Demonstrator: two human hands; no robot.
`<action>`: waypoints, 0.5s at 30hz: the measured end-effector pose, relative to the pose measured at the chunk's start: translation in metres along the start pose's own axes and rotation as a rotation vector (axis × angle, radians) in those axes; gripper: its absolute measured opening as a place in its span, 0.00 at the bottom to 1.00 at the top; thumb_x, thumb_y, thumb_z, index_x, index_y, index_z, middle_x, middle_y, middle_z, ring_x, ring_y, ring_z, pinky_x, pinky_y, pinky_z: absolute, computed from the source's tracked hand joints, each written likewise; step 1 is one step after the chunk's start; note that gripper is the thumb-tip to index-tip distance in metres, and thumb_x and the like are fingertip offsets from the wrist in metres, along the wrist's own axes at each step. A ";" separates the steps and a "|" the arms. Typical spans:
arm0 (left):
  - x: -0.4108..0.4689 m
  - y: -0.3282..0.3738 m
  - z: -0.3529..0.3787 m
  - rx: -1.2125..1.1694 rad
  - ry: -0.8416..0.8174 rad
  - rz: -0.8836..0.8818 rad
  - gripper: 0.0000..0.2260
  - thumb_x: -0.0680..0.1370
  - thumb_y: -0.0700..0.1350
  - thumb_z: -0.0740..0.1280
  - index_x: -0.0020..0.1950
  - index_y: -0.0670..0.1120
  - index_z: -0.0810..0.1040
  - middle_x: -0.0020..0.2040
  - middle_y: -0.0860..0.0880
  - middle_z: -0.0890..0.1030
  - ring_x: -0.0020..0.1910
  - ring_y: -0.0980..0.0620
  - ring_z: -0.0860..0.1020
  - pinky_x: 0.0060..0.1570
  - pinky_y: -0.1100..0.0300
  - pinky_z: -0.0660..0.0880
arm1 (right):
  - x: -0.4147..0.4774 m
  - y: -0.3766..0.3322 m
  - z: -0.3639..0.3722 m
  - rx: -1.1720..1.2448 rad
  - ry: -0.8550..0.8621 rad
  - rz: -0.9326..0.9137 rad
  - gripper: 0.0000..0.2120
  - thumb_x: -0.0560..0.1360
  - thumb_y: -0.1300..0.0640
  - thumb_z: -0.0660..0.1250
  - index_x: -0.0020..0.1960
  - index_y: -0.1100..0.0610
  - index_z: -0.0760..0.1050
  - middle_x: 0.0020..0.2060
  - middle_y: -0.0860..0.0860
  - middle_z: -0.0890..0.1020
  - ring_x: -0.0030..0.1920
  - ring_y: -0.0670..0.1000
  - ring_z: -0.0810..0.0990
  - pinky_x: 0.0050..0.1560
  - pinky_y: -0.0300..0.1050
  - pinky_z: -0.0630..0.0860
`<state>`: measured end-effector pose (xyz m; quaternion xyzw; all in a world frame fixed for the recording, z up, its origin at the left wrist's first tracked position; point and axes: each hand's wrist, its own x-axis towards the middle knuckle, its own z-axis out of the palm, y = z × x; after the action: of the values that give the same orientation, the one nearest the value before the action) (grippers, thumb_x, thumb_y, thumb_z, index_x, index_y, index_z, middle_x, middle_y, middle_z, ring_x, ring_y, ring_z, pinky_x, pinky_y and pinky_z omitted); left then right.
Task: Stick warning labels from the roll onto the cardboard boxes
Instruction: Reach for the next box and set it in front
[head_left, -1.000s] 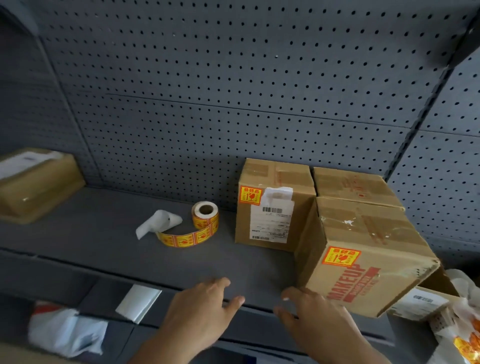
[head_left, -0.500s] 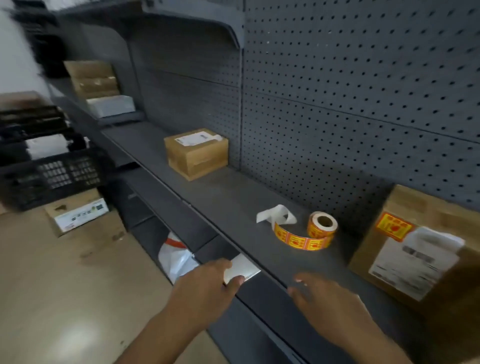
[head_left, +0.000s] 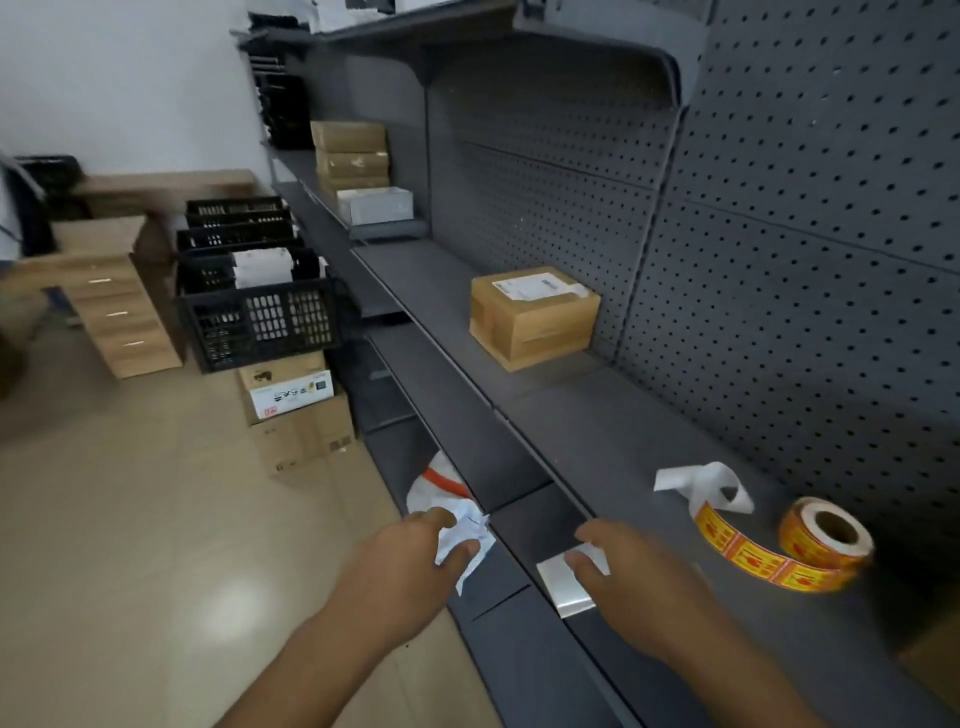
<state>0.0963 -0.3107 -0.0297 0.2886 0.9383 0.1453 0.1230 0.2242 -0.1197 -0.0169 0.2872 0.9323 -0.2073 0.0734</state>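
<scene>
Left grip (head_left: 415, 561) is curled round a crumpled white paper scrap (head_left: 467, 535), holding it just off the front edge of the dark grey metal shelf (head_left: 597, 431). Right grip (head_left: 639, 577) lies over a flat white paper slip (head_left: 561, 587) at the shelf lip. It's blurred, so I can't tell whether it pinches or only touches. Near that grip, to its right, the yellow-and-red warning label roll (head_left: 826, 535) sits on the shelf, its strip unwound and ending in a white backing tail (head_left: 696, 483). Well beyond both grips, a brown cardboard box (head_left: 535, 322) with a white shipping label sits against the grey pegboard (head_left: 779, 312).
</scene>
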 end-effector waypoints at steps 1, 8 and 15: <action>0.008 -0.009 -0.003 -0.007 -0.001 -0.005 0.18 0.82 0.63 0.56 0.67 0.59 0.73 0.60 0.56 0.80 0.55 0.54 0.79 0.44 0.59 0.69 | 0.009 -0.008 0.001 -0.001 0.001 -0.005 0.20 0.82 0.39 0.55 0.72 0.43 0.68 0.69 0.41 0.73 0.66 0.47 0.75 0.65 0.50 0.71; 0.070 -0.070 -0.036 -0.007 0.047 0.021 0.19 0.82 0.64 0.57 0.69 0.58 0.73 0.66 0.57 0.79 0.61 0.53 0.79 0.45 0.60 0.67 | 0.070 -0.069 0.007 -0.032 0.005 0.018 0.20 0.82 0.39 0.55 0.71 0.43 0.69 0.68 0.41 0.75 0.66 0.47 0.76 0.65 0.48 0.72; 0.123 -0.110 -0.062 -0.035 0.055 0.068 0.16 0.82 0.64 0.56 0.66 0.61 0.72 0.63 0.59 0.79 0.57 0.54 0.79 0.46 0.60 0.71 | 0.119 -0.117 0.006 -0.064 0.012 0.036 0.19 0.83 0.40 0.54 0.71 0.43 0.68 0.68 0.41 0.75 0.65 0.46 0.76 0.61 0.47 0.72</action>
<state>-0.0777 -0.3397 -0.0277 0.3139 0.9284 0.1736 0.0972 0.0598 -0.1495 -0.0127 0.3025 0.9336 -0.1742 0.0808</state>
